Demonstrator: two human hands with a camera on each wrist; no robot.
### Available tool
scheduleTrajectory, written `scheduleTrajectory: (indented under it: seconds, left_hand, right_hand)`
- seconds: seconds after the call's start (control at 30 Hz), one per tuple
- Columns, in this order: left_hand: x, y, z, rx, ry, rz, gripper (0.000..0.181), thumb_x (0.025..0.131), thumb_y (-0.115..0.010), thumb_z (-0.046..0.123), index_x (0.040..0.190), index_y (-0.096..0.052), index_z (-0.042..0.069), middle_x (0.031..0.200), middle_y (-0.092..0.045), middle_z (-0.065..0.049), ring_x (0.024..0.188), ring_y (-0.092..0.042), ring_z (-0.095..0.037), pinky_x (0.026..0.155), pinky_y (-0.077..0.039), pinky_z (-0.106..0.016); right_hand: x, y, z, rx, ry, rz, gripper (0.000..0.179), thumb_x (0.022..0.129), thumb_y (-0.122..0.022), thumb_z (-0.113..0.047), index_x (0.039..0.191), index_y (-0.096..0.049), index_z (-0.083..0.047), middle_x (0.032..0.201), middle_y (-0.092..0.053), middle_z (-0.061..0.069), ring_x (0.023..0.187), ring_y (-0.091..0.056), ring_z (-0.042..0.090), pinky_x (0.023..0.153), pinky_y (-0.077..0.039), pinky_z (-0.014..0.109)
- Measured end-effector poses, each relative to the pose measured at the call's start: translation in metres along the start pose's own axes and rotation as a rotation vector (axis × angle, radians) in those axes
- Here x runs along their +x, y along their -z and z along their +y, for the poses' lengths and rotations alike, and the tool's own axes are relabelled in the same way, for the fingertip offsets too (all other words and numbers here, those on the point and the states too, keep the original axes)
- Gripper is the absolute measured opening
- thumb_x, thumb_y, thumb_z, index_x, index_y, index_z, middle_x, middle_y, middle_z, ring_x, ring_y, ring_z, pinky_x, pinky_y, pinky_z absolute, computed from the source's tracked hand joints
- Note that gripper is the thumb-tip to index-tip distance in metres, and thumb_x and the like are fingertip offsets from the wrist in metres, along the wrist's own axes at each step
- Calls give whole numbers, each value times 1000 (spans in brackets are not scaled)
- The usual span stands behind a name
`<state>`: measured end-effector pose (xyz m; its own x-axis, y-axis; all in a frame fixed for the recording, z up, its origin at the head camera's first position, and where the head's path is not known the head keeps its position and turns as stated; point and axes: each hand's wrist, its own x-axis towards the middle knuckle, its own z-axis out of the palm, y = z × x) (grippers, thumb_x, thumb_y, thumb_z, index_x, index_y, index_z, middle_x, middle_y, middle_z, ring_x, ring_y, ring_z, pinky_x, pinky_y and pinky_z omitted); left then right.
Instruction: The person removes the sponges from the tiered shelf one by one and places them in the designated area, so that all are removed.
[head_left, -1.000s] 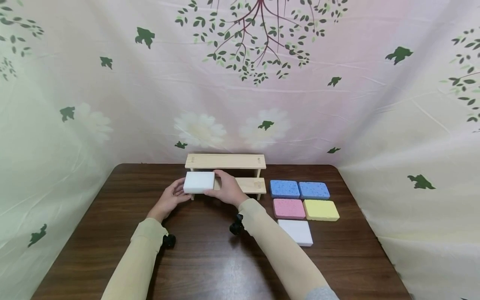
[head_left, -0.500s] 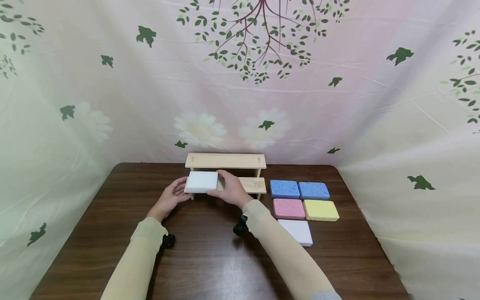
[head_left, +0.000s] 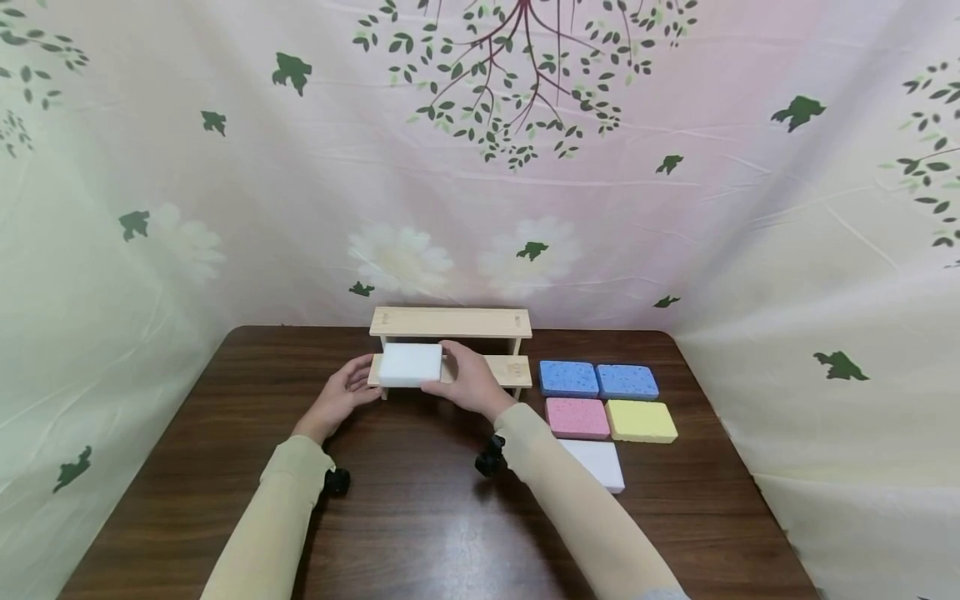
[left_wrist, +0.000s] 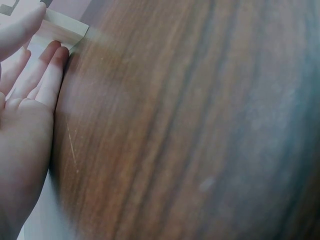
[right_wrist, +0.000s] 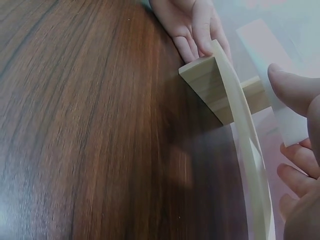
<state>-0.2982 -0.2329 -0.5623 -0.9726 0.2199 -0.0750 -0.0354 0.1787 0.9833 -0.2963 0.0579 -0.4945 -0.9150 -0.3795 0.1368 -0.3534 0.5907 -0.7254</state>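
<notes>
In the head view a white sponge (head_left: 410,363) is over the left part of the lower board of a two-tier wooden shelf (head_left: 450,322). My right hand (head_left: 467,382) holds the sponge by its right end, thumb in front and fingers behind. From the right wrist view, the sponge (right_wrist: 280,95) shows edge-on above the board (right_wrist: 240,115), pinched between thumb (right_wrist: 295,92) and fingers. My left hand (head_left: 341,396) is at the lower board's left end. Its fingers lie nearly straight in the left wrist view, fingertips (left_wrist: 59,50) right at the wood.
Right of the shelf lie two blue sponges (head_left: 568,378), a pink sponge (head_left: 577,418) and a yellow sponge (head_left: 642,421). A second white sponge (head_left: 596,463) is partly behind my right sleeve. The dark wooden table (head_left: 405,517) meets a printed cloth backdrop (head_left: 300,192).
My right hand has moved slightly to the right with the white sponge, uncovering the lower board's left end. The left hand has stayed in place.
</notes>
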Motion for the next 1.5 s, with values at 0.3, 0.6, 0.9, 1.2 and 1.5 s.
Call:
scheduleTrajectory:
  seconds: [0.3, 0.6, 0.9, 1.2, 1.5]
  left_hand:
    - [-1, 1, 6, -13, 23, -4, 82, 98, -74, 8, 166, -27, 6, 160, -41, -27, 150, -39, -41, 121, -35, -50]
    - [-1, 1, 2, -6, 14, 2, 83, 99, -75, 9, 166, -26, 7, 161, -41, -26, 150, -39, -40, 123, -32, -53]
    - [0, 0, -2, 0, -10, 17, 83, 98, -77, 12, 166, -29, 9, 159, -44, -24, 148, -42, -38, 122, -35, -52]
    - [0, -1, 1, -1, 2, 1, 82, 100, -73, 8, 166, -26, 8, 160, -41, -25, 150, -39, -39, 122, -34, -50]
    - [-1, -1, 4, -4, 8, -1, 80, 99, -72, 4, 166, -26, 6, 159, -41, -28, 150, -38, -42, 123, -30, -55]
  right_hand:
    - [-8, 7, 6, 2, 2, -6, 91, 87, -87, -46, 157, -45, -4, 151, -57, 12, 137, -55, 32, 112, -47, 48]
    - [-19, 12, 16, -36, -14, 10, 88, 86, -88, -44, 155, -48, -8, 149, -59, 9, 134, -57, 27, 111, -48, 45]
    - [-29, 18, 22, -49, -19, 17, 87, 87, -87, -45, 155, -48, -7, 148, -60, 11, 133, -57, 28, 110, -49, 47]
    - [-42, 26, 27, -37, -32, -9, 91, 87, -86, -48, 158, -45, -8, 155, -54, 10, 141, -53, 27, 114, -46, 47]
    - [-51, 32, 31, -40, -35, 4, 92, 86, -87, -46, 159, -44, -9, 157, -52, 12, 142, -52, 30, 115, -45, 49]
